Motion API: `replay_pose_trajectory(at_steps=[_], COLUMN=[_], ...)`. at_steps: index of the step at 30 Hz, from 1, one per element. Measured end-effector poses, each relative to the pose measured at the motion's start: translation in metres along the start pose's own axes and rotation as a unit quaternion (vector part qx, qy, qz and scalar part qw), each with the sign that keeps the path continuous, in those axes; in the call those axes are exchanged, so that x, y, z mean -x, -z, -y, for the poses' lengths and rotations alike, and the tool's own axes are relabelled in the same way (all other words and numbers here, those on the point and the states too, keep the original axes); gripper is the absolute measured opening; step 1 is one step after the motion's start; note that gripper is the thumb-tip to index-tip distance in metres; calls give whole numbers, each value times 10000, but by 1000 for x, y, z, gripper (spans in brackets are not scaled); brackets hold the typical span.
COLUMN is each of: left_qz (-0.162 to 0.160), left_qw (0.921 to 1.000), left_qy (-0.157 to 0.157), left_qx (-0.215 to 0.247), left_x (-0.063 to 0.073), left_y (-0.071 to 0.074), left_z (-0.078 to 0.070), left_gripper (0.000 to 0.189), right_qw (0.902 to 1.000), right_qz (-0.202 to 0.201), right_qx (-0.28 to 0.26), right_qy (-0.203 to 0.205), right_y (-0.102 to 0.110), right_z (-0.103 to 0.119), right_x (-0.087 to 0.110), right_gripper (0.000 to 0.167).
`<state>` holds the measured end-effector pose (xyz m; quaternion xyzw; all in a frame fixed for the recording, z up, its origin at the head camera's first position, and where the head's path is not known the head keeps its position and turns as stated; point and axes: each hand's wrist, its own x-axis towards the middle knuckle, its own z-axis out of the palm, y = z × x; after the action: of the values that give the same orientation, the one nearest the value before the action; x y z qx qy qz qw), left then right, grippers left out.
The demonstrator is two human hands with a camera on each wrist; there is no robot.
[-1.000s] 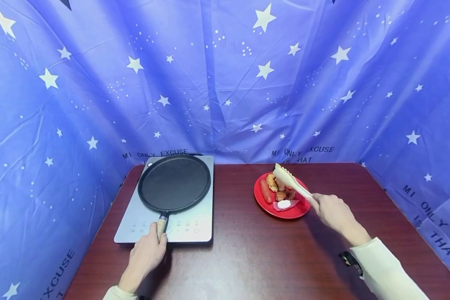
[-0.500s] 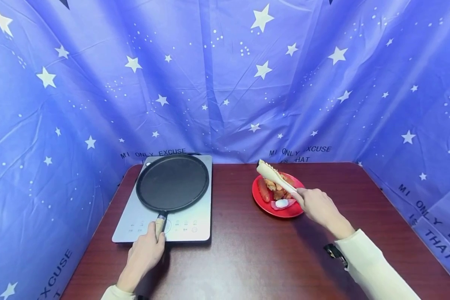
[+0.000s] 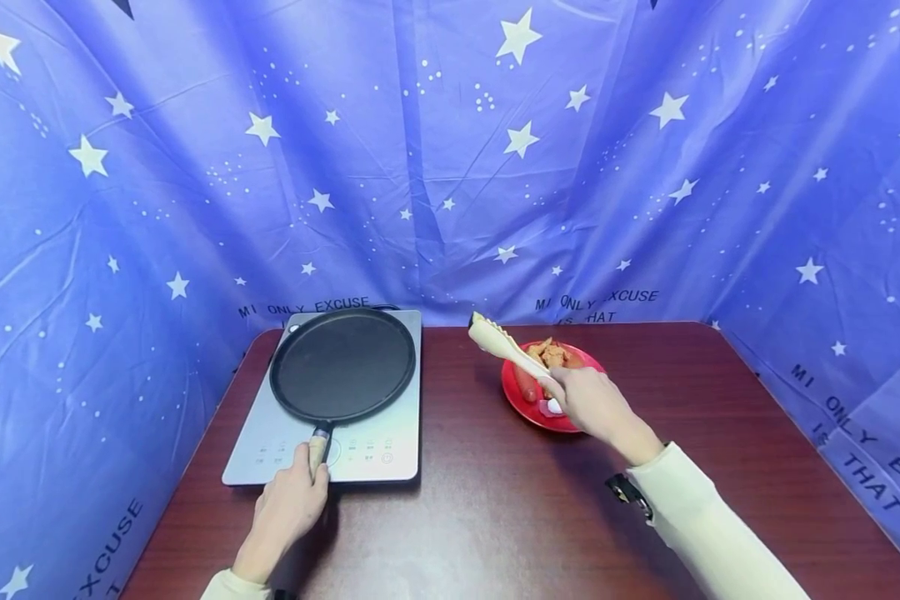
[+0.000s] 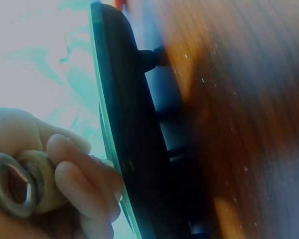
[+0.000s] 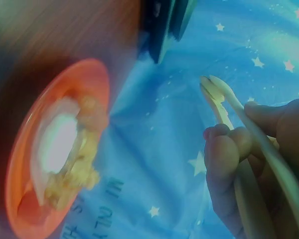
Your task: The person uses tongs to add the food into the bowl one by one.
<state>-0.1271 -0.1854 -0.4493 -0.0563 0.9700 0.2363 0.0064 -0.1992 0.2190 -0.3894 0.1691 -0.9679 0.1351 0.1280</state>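
Note:
My left hand [image 3: 288,500] grips the pale handle [image 3: 317,454] of a flat black frying pan [image 3: 342,365], which sits on a silver induction cooktop [image 3: 258,467]. In the left wrist view, fingers [image 4: 82,189] curl round the handle's end, where a metal ring [image 4: 12,185] shows. My right hand [image 3: 596,408] holds cream-coloured tongs [image 3: 506,350], raised and pointing left. Their tips [image 5: 209,82] stand close together in the right wrist view, with no food showing between them. Below and behind the right hand lies a red plate [image 3: 520,407] with a sausage [image 3: 526,385], fried pieces [image 3: 553,354] and a white item [image 3: 554,406].
A dark red-brown wooden table [image 3: 450,533] carries the cooktop on the left and the plate on the right. A blue curtain [image 3: 450,167] with white stars hangs round the back and both sides. The pan's cooking surface is bare.
My right hand has moved left with the tongs, from over the plate to its left side, towards the pan. My left hand keeps its grip on the handle.

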Motion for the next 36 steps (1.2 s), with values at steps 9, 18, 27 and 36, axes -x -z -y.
replay_pose_trajectory(at_steps=[9, 18, 27, 36], left_qz=[30, 47, -21, 47], left_qw=[10000, 10000, 10000, 10000], left_qy=[15, -13, -1, 25], left_qx=[2, 22, -27, 65], left_x=[0, -1, 0, 1], left_y=[2, 1, 2, 1], left_z=[-2, -1, -1, -1], left_gripper=[44, 45, 45, 42], right_qw=[9992, 9978, 9954, 9943], right_qz=[-107, -6, 235, 571], right_qx=[-229, -335, -544, -712], right_qy=[301, 576, 751, 549], right_y=[-8, -23, -34, -55], right_z=[33, 55, 80, 97], right_x=[-14, -23, -38, -47], right_gripper=[25, 27, 27, 28])
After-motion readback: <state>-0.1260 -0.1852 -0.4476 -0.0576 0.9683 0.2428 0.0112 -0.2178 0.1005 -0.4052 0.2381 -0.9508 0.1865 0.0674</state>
